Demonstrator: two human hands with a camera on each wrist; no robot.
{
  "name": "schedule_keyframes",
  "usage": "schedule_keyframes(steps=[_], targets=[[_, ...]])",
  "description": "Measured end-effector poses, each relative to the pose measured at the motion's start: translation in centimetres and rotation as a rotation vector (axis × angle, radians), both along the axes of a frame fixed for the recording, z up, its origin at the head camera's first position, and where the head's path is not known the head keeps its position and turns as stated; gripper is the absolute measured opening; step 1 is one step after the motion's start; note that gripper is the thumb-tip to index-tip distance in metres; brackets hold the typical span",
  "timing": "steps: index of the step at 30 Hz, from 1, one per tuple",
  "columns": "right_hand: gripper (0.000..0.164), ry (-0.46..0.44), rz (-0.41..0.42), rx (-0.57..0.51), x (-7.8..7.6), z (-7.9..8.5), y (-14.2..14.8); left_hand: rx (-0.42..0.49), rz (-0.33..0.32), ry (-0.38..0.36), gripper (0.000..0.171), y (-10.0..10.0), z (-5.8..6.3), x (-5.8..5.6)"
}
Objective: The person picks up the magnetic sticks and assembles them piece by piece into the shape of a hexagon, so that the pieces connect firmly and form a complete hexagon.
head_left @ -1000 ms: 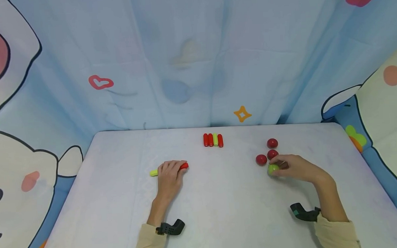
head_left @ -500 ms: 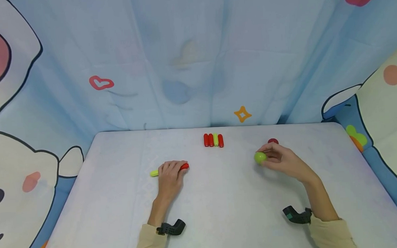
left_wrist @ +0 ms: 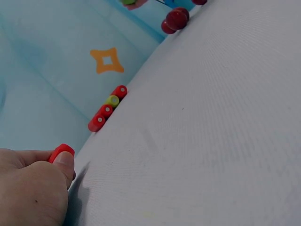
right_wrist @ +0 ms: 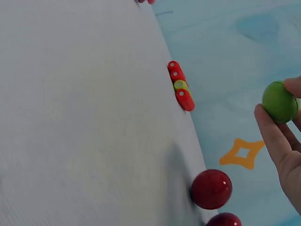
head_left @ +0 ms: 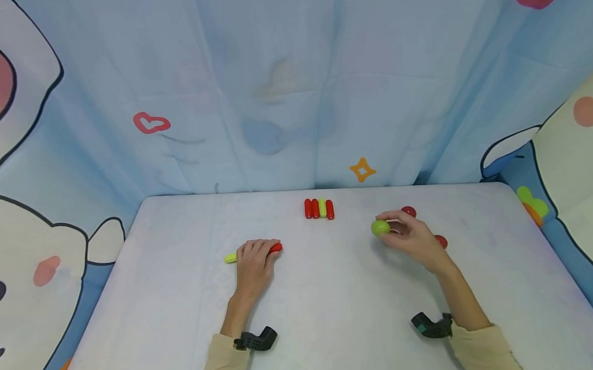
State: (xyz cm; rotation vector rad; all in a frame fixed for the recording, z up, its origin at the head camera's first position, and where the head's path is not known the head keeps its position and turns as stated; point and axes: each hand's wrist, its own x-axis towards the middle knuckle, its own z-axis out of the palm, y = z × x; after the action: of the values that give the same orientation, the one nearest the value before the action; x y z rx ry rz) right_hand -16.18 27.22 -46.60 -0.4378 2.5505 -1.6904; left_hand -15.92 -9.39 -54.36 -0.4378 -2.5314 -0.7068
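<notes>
My left hand (head_left: 252, 264) rests on the left part of the table, gripping small smooth rods. A yellow-green end (head_left: 230, 258) sticks out on its left and a red end (head_left: 276, 247) on its right; the middle is hidden under the fingers. In the left wrist view, thumb and fingers pinch the red end (left_wrist: 62, 151). My right hand (head_left: 415, 240) pinches a glossy green ball (head_left: 380, 227) between thumb and fingertips, above the table. Red balls (head_left: 409, 211) (head_left: 441, 241) lie behind and to the right of this hand. Two red balls (right_wrist: 211, 189) (right_wrist: 225, 219) show in the right wrist view.
At the table's back edge, several short rods, red (head_left: 308, 209) and one yellow-green (head_left: 322, 208), lie side by side in a row. A light blue curtain (head_left: 255, 153) hangs behind the white table (head_left: 332, 316). Each wrist wears a black camera (head_left: 256, 339).
My right hand has lifted the green ball off the red balls' group and carried it left and slightly back. A red ball now shows to the right of that hand. The left hand stays put.
</notes>
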Motion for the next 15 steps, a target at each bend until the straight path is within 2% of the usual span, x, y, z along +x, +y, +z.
schedule_keyframes(steps=[8,15], targets=[[0.049,-0.154,-0.053,-0.092,-0.3,-1.0,-1.7,0.003,-0.003,-0.011,0.022,0.0,0.0,-0.1],[0.047,-0.204,-0.047,-0.187,-0.1,-1.7,-3.2,-0.006,0.005,-0.032,0.023,0.1,0.1,0.0]])
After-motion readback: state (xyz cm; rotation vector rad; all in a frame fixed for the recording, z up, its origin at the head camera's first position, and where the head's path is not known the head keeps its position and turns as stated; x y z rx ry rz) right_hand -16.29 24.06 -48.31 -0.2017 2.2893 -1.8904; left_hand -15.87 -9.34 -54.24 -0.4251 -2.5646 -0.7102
